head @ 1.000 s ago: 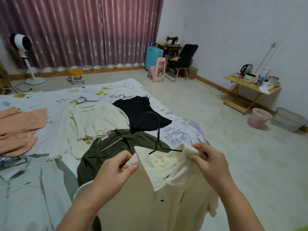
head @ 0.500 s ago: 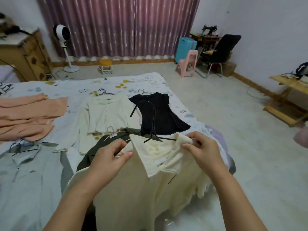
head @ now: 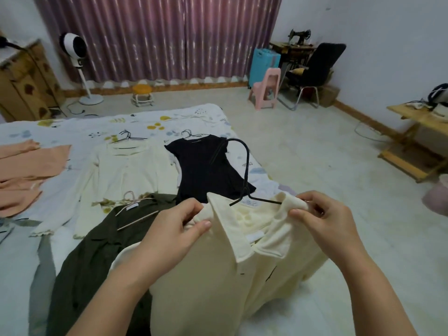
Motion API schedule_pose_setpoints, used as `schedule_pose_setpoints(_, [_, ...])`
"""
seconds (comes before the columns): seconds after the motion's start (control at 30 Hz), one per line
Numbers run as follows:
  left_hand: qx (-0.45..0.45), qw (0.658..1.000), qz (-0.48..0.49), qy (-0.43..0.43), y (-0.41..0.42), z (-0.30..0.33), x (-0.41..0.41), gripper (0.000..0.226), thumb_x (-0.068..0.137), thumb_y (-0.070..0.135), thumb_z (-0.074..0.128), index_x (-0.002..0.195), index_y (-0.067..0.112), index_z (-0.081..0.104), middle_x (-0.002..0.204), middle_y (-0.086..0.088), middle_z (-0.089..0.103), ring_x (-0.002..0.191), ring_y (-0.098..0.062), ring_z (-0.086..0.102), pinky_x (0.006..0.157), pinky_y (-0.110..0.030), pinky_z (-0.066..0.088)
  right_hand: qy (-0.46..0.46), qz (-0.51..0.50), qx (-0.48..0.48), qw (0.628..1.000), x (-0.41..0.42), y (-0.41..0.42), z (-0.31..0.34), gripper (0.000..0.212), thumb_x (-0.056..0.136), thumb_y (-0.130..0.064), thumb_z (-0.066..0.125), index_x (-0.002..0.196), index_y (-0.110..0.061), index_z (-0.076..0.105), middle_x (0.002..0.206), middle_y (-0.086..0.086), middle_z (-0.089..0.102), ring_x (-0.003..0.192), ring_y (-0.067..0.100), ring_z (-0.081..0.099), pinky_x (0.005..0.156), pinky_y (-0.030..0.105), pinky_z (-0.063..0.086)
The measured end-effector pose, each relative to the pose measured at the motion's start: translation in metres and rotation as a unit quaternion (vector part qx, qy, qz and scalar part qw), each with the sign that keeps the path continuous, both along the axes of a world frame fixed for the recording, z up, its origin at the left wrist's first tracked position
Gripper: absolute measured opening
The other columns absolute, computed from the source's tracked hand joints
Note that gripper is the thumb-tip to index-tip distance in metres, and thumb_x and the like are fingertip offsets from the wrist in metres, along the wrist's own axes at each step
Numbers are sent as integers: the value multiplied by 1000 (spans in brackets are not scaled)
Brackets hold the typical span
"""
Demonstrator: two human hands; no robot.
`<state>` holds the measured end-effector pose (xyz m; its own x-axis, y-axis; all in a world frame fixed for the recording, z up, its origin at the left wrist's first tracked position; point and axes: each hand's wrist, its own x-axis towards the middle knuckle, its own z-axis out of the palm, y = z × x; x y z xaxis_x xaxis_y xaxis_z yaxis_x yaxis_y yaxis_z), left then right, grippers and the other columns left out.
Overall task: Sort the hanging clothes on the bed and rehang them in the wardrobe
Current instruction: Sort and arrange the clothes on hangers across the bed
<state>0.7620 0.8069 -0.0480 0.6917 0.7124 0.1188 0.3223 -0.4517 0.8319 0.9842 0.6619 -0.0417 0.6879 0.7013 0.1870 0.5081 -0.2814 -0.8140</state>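
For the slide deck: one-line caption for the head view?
Both hands, left and right, hold a cream shirt on a black hanger over the bed.

Purple curtains (head: 157, 37) fill the upper centre. A white fan (head: 74, 46) stands at upper left, with a yellow stool (head: 142, 94) beside it. A pink chair (head: 266, 89), blue suitcase (head: 263, 65) and black chair (head: 315, 69) cluster at upper right; a wooden table (head: 417, 120) sits at right edge.

Held cream shirt (head: 218, 275), black hanger (head: 244, 170)

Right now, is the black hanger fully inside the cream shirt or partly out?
Partly out. The black hanger's hook and bare left arm end show above the cream shirt's collar; its right arm runs under the shoulder.
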Motion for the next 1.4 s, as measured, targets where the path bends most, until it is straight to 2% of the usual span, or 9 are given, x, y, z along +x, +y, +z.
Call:
schedule_pose_setpoints(0.1, [-4, 999, -45, 2, -7, -1, 42, 6, 86, 22, 62, 82, 23, 59, 80, -1, 63, 74, -18, 56, 57, -18, 37, -10, -30, -16, 999, 34, -20, 8, 20, 75, -9, 73, 75, -27, 66, 70, 0, 63, 60, 7, 46, 53, 12, 35])
schedule_pose_setpoints(0.23, [-15, 996, -86, -1, -14, -2, 92, 5, 88, 28, 59, 85, 23, 58, 79, -4, 64, 73, -17, 57, 65, -30, 45, -33, -63, -72, 995, 76, -35, 24, 10, 78, -15, 72, 83, -22, 69, 78, 4, 62, 65, 8, 48, 57, 16, 36])
schedule_pose_setpoints(0.4, [-46, 992, -114, -7, -1, -14, 139, 5, 89, 30, 56, 88, 26, 57, 86, -4, 64, 81, -20, 58, 73, -34, 48, -60, -46, -108, 991, 127, -17, 36, 10, 76, -13, 74, 81, -19, 69, 65, 0, 55, 59, 11, 43, 54, 21, 32])
schedule_pose_setpoints(0.6, [-110, 989, -89, 29, 65, -68, 184, 7, 89, 29, 56, 87, 22, 56, 89, -9, 65, 83, -30, 61, 77, -45, 50, -68, -5, -164, 984, 187, 74, 1, 12, 74, -17, 75, 81, -23, 67, 67, -2, 53, 60, 9, 43, 52, 18, 32])
schedule_pose_setpoints(0.67, [-123, 989, -71, 49, 94, -91, 201, 6, 90, 28, 55, 87, 23, 55, 89, -8, 66, 83, -29, 61, 77, -43, 51, -53, 9, -182, 982, 208, 111, -23, 13, 74, -17, 74, 80, -24, 65, 67, -3, 53, 63, 11, 45, 58, 26, 35])
schedule_pose_setpoints(0.87, [-130, 988, 5, 86, 187, -155, 262, 5, 91, 23, 56, 86, 20, 56, 82, 0, 65, 78, -19, 61, 68, -31, 47, -24, 28, -238, 971, 270, 220, -107, 14, 75, -22, 73, 83, -28, 64, 68, -6, 55, 73, 17, 52, 66, 26, 36])
schedule_pose_setpoints(1.0, [-125, 985, 47, 106, 240, -203, 295, 6, 91, 20, 55, 87, 16, 56, 79, 0, 62, 73, -16, 56, 64, -28, 41, -33, 33, -282, 958, 301, 280, -163, 21, 79, -28, 70, 99, -23, 67, 83, -1, 60, 90, 25, 57, 78, 30, 39])
schedule_pose_setpoints(1.13, [-131, 980, 85, 124, 278, -253, 322, 7, 93, 15, 50, 89, 9, 53, 76, -5, 60, 68, -16, 51, 61, -29, 37, -135, 29, -317, 938, 318, 326, -216, 33, 90, -27, 57, 122, -17, 59, 116, 9, 62, 113, 29, 52, 93, 36, 35])
schedule_pose_setpoints(1.4, [-165, 951, 170, 197, 319, -362, 337, 7, 94, 9, 45, 93, 4, 49, 76, -13, 57, 70, -25, 52, 55, -26, 32, -76, 135, -446, 882, 306, 364, -333, 55, 100, -32, 35, 150, -23, 13, 158, 8, 7, 144, 25, 13, 112, 39, 23])
